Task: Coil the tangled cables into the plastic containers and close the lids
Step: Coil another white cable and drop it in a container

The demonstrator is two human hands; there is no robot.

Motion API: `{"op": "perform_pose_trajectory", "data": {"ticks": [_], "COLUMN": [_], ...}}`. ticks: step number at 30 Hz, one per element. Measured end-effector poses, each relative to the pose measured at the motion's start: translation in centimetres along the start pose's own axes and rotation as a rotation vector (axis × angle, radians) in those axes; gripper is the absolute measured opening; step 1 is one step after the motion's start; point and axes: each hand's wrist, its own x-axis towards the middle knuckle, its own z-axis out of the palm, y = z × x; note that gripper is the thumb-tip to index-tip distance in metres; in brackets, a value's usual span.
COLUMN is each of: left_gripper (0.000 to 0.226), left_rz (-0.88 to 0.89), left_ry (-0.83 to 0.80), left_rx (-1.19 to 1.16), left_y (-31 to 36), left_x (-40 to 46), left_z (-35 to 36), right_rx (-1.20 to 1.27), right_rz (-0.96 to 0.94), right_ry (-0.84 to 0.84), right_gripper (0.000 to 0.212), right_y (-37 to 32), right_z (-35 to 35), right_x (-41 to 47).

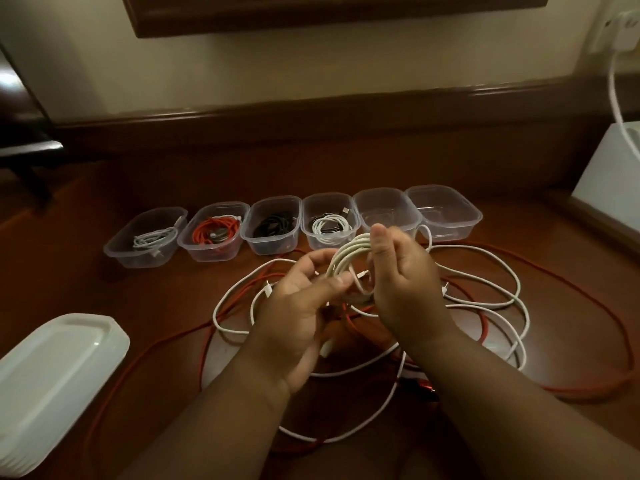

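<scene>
Wooden table (104, 299) — white cable coil (349, 261) held between both hands

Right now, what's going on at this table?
A person is coiling a white cable with both hands: the right hand holds the coil, the left hand pinches its end. Of six open containers, four hold coiled cables; the fifth container and sixth container look empty. Loose white and red cables remain tangled on the table. A stack of lids sits at left.
</scene>
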Motion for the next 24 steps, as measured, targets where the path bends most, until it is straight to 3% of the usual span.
{"op": "perform_pose_trajectory", "data": {"ticks": [5, 10, 15, 17, 21, 24], "left_gripper": [0.055, 0.033, 0.010, 0.011, 0.024, 0.026], "left_rz": [-0.040, 0.217, 0.321, 0.269, 0.007, -0.017], "left_ry": [-0.047, 0.189, 0.280, 0.276, 0.147, 0.104], "left_rx": [-0.109, 0.493, 0.724, 0.690, 0.145, 0.079], "left_y": [0.1, -0.1, 0.2, 0.6, 1.6, 2.1], "left_x": [0.0, 0.1, 0.5, 0.5, 0.1, -0.1], "left_z": [0.1, -0.4, -1.5, -1.2, -0.4, -0.5], "right_rx": [-0.146, -0.187, -0.254, -0.228, -0.164, -0.082], "right_rz": [-0.110, -0.145, -0.160, -0.134, -0.068, 0.058], "right_ry": [-0.014, 0.014, 0.030, 0.039, 0.068, 0.085], "right_gripper": [0.047, 0.034, 0.033, 0.033, 0.040, 0.042], "right_y": [0.8, 0.7, 0.9, 0.9, 0.9, 0.7], "right_z": [0.3, -0.1, -0.8, -1.0, -1.2, -1.5], "right_x": [0.1, 0.4, 0.7, 1.0, 1.3, 1.6]}}
